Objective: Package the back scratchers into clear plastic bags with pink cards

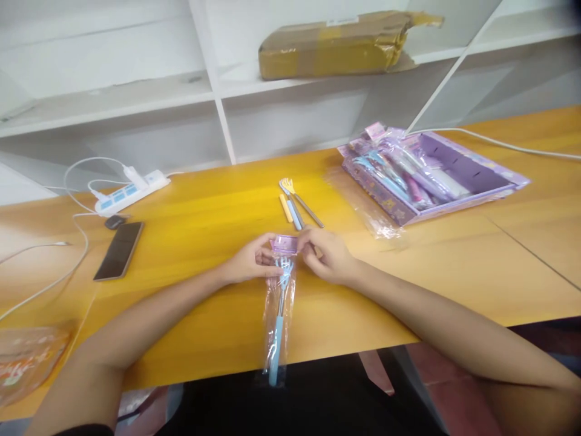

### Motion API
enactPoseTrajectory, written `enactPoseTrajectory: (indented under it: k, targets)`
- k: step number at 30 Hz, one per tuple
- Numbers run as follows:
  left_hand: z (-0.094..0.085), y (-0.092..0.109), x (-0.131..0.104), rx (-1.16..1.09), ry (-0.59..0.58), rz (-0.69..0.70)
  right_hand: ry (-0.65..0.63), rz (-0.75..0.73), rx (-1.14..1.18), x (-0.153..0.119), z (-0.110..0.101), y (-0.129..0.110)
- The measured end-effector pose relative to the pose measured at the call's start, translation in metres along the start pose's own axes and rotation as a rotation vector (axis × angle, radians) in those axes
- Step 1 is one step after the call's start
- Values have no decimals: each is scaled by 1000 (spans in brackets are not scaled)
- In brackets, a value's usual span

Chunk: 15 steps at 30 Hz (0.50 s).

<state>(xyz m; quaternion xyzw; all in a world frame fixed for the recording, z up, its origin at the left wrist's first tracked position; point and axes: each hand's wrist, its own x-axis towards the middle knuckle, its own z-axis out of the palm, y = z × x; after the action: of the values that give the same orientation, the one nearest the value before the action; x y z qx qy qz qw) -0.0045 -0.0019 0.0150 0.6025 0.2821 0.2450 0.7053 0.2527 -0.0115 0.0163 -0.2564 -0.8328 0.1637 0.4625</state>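
Far left: dark phone [118, 251] beside a white power strip [132, 194]. Left hand [252, 261] grasps the top of a clear sleeve [291, 297], thumb and fingers just below its purple card [285, 244]. Blue scratcher [276, 339] inside, handle end reaching the table's [218, 327] near edge; a loosened grip could, I judge, let it slide off. Loose scratchers [295, 213] lie just beyond; careless knuckles might scatter them. Right hand [329, 255] pinches the card's right side; pulling against the left could tear the film. Far right: heaped purple box [379, 191]; top packets might slip if bumped.
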Motion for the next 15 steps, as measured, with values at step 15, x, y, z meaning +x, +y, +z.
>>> enactPoseTrajectory:
  k: [15]
  targets:
    - [-13,3,12,-402,613,319,-461,579,644,25,-16,14]
